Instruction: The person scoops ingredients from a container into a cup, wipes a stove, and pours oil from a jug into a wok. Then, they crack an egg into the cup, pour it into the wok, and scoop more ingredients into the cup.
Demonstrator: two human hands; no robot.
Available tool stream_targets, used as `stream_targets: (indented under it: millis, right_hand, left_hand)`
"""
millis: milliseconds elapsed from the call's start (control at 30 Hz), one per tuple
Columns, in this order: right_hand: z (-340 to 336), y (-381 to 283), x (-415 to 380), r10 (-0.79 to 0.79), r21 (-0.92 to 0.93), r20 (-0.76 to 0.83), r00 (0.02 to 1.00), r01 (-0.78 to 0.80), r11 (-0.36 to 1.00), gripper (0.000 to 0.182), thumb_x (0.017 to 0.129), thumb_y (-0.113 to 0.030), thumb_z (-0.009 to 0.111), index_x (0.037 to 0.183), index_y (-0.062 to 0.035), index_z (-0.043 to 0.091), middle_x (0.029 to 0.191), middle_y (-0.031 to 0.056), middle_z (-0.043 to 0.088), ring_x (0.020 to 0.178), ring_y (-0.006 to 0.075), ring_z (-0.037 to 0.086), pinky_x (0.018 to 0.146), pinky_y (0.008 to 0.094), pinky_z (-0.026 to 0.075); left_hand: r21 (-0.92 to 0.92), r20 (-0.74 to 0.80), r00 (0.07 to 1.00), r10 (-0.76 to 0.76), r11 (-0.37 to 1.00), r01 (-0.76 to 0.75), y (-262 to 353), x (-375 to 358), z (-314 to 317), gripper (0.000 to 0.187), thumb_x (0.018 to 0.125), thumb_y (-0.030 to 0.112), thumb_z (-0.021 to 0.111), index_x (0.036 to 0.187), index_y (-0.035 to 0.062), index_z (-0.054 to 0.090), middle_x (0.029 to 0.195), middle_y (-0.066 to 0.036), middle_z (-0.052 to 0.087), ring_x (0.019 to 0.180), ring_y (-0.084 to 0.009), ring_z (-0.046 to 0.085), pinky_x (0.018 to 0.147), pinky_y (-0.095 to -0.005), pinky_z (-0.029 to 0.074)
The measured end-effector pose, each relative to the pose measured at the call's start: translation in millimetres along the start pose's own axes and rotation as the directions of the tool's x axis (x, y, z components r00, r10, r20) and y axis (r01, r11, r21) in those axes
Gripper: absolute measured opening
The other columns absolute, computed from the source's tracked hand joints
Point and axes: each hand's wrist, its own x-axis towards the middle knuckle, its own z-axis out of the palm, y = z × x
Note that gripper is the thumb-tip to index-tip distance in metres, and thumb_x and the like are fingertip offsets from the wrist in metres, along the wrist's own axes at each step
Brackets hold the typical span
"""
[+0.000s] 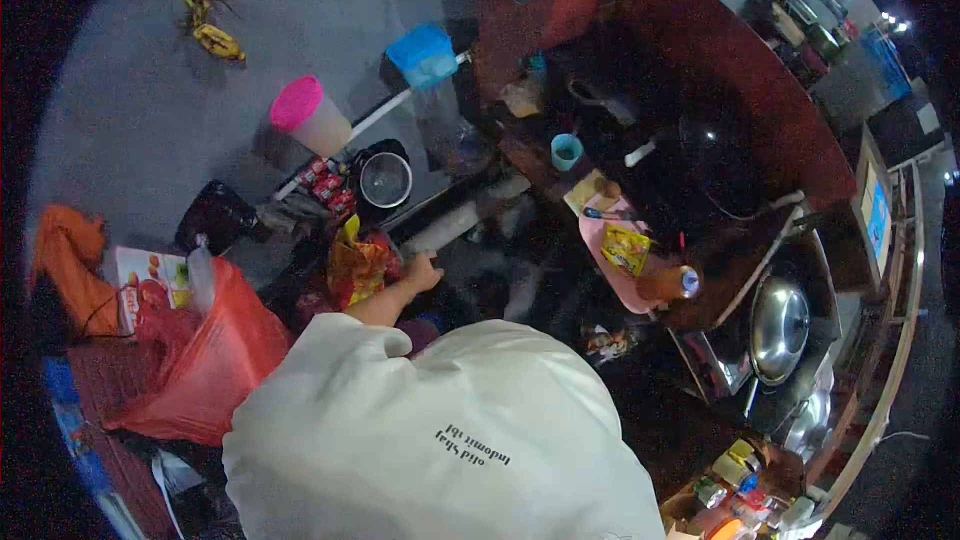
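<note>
My left hand [424, 271] reaches out from the white shirt [480, 420], just right of an orange and yellow packet [358, 262]. It is small and dim, and its fingers are too unclear to show whether they hold anything. Beyond it lies a pale bar or ledge [445, 228]. A round pot or bowl with a light rim [386, 180] stands above the packet, beside small red sachets [328, 185]. My right hand does not show.
At left are a red plastic bag [225, 360] and an orange bag [70, 260]. A pink-lidded container [310, 118] and a blue box [422, 52] stand above. To the right are a pink board [612, 265] with a yellow packet [625, 248], a light-blue cup [566, 150] and a shiny metal lid [779, 330].
</note>
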Motion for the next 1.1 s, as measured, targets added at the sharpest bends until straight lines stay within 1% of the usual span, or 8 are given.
stream_targets:
  millis: [100,133,233,400,700,867,1000,1100]
  right_hand:
    - [11.7,-34.1,3.4,-0.029,-0.046,0.116,0.993,0.034,0.998,0.051,0.091,-0.022,0.073,0.135,-0.0047,0.054,0.124,0.0194,0.058,0.111,0.0314,0.059,0.098,0.0453,0.048]
    - [15.7,-44.4,4.2,-0.044,-0.06,0.155,0.987,0.053,0.997,0.051,0.09,-0.022,0.073,0.134,-0.0045,0.054,0.123,0.0196,0.058,0.11,0.0314,0.059,0.098,0.0452,0.048]
    - [25.9,-78.2,3.1,-0.074,-0.103,0.275,0.959,0.106,0.989,0.05,0.09,-0.023,0.073,0.133,-0.0039,0.055,0.12,0.0199,0.059,0.108,0.0316,0.06,0.097,0.0449,0.049]
    - [54.1,-134.8,-9.9,-0.114,-0.169,0.497,0.861,0.224,0.96,0.049,0.09,-0.023,0.074,0.131,-0.0031,0.057,0.116,0.0205,0.062,0.105,0.0319,0.062,0.095,0.0443,0.049]
    - [91.8,-221.5,-42.2,-0.202,-0.102,0.803,0.561,0.464,0.88,0.046,0.089,-0.024,0.074,0.128,-0.0015,0.061,0.108,0.0215,0.065,0.098,0.0324,0.064,0.091,0.0433,0.05]
    - [103.1,-283.4,-63.9,-0.345,0.085,0.868,0.357,0.578,0.812,0.045,0.089,-0.024,0.074,0.126,-0.0006,0.063,0.104,0.0221,0.068,0.094,0.0327,0.066,0.089,0.0427,0.051]
    - [75.5,-397.7,-105.9,-0.592,0.378,0.799,0.109,0.673,0.635,0.044,0.089,-0.024,0.074,0.124,0.0001,0.064,0.101,0.0226,0.069,0.092,0.033,0.067,0.088,0.0423,0.052]
    - [26.3,-461.3,-141.2,-0.834,0.557,0.552,-0.016,0.75,0.355,0.062,0.089,-0.028,0.076,0.14,-0.0018,0.054,0.138,0.0206,0.059,0.131,0.0357,0.054,0.11,0.0428,0.043]
  left_hand:
    - [-0.143,-0.235,0.853,-0.465,0.885,0.443,-41.3,26.9,-86.3,0.055,0.082,0.025,0.072,0.13,0.0021,0.057,0.121,-0.026,0.067,0.115,-0.0407,0.065,0.098,-0.0482,0.05]
    - [-0.36,-0.386,0.633,-0.671,0.742,0.566,41.8,-30.3,-186.8,0.061,0.083,0.025,0.069,0.135,0.0,0.048,0.12,-0.03,0.065,0.112,-0.0421,0.066,0.096,-0.0494,0.051]
    - [-0.56,-0.697,0.018,-0.717,0.56,0.611,-207.5,62.6,-205.5,0.064,0.084,0.035,0.069,0.131,-0.004,0.049,0.118,-0.03,0.064,0.108,-0.0413,0.066,0.092,-0.0483,0.054]
    - [-0.809,-0.215,0.343,-0.914,0.364,0.461,-264.4,46.5,-269.4,0.047,0.09,0.042,0.066,0.111,0.0002,0.068,0.104,-0.018,0.071,0.098,-0.0342,0.07,0.079,-0.0475,0.059]
    - [-0.262,-0.807,0.311,-0.502,0.777,0.573,-124.0,-29.1,-373.5,0.033,0.088,0.035,0.069,0.094,0.0026,0.071,0.101,-0.025,0.07,0.098,-0.045,0.067,0.086,-0.0511,0.053]
    - [0.298,-0.933,0.248,0.259,0.946,0.132,-22.6,-77.8,-445.2,0.025,0.088,0.024,0.068,0.093,-0.0011,0.069,0.098,-0.026,0.068,0.091,-0.0464,0.063,0.079,-0.0473,0.052]
    - [0.091,-0.604,0.747,0.276,0.956,-0.28,117.8,-143.8,-479.5,0.03,0.081,0.018,0.072,0.098,-0.0064,0.068,0.09,-0.023,0.066,0.088,-0.0361,0.067,0.08,-0.0412,0.052]
    - [0.274,-0.317,0.619,0.719,0.694,-0.666,227.1,-173.7,-489.9,0.036,0.077,0.022,0.074,0.097,-0.0075,0.067,0.087,-0.02,0.067,0.08,-0.029,0.069,0.071,-0.0359,0.051]
